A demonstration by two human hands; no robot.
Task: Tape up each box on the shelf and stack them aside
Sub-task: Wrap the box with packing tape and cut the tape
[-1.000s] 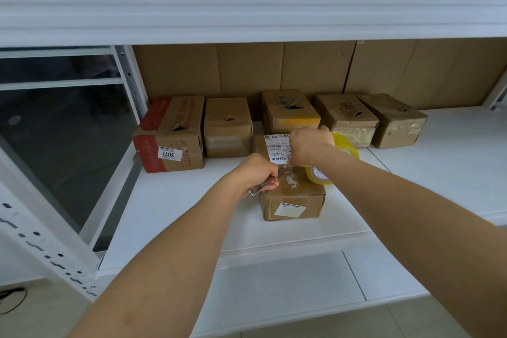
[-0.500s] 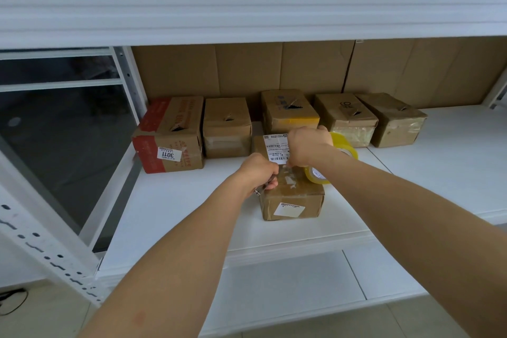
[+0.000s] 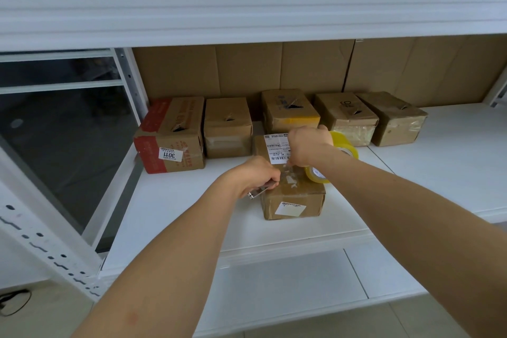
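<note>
One box (image 3: 292,195) is being taped on the shelf (image 3: 170,214); tape roll (image 3: 340,151) gripped by right hand (image 3: 308,149), small metal tool (image 3: 259,191) by left hand (image 3: 256,175); five boxes (image 3: 227,126) wait behind, unstacked.

The right hand (image 3: 308,147) covers the far right part of the front box (image 3: 292,195) at frame centre, along with most of the yellow tape roll (image 3: 343,145), and its fingertips cannot be seen. The left hand (image 3: 256,174) hides most of a small metal object (image 3: 258,192), too little of which shows to name it. Along the top edge the boxes on the upper shelf (image 3: 247,8) are cut off, and the print on the white label (image 3: 277,147) is too small to read.
</note>
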